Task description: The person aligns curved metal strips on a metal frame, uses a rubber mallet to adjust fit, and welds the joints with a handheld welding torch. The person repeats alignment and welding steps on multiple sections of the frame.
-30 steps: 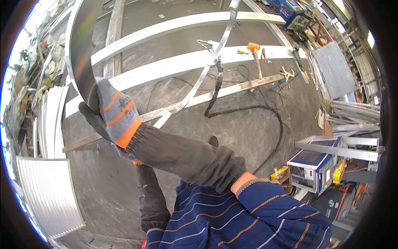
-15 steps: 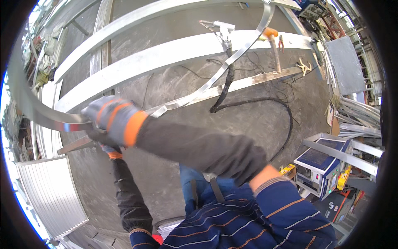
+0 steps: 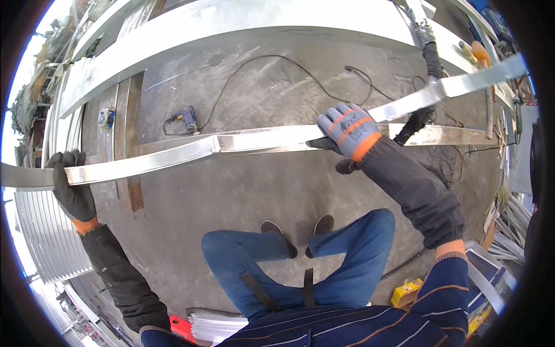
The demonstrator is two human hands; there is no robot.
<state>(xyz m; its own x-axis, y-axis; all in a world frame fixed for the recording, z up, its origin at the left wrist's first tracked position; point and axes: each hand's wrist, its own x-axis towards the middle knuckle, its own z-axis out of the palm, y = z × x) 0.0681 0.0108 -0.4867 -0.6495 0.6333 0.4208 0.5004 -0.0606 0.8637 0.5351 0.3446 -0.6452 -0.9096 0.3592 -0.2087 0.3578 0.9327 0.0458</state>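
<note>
A long, shiny metal strip (image 3: 144, 163) runs across in front of me, with a kink left of the middle. It rises from the left edge to the upper right. My left hand (image 3: 74, 188), in a dark glove with an orange cuff, is closed round the strip near its left part. Over the strip right of the middle lies my right hand (image 3: 351, 132), in a grey glove with orange bands, fingers bent over it. Behind and below the strip, a straight metal bar (image 3: 451, 135) shows at the right; the strip hides much of it.
A corded drill (image 3: 188, 120) lies beyond the strip. Wide white beams (image 3: 231, 22) cross the far side; a rusty beam (image 3: 134, 191) stands left. A black-wrapped hose (image 3: 430, 55) and an orange-headed hammer (image 3: 480, 53) are far right. A yellow box (image 3: 406, 292) lies near my right.
My hands, close together at the left before, are now wide apart. The right hand has moved right along the strip. The view has shifted, bringing the drill and my feet into sight.
</note>
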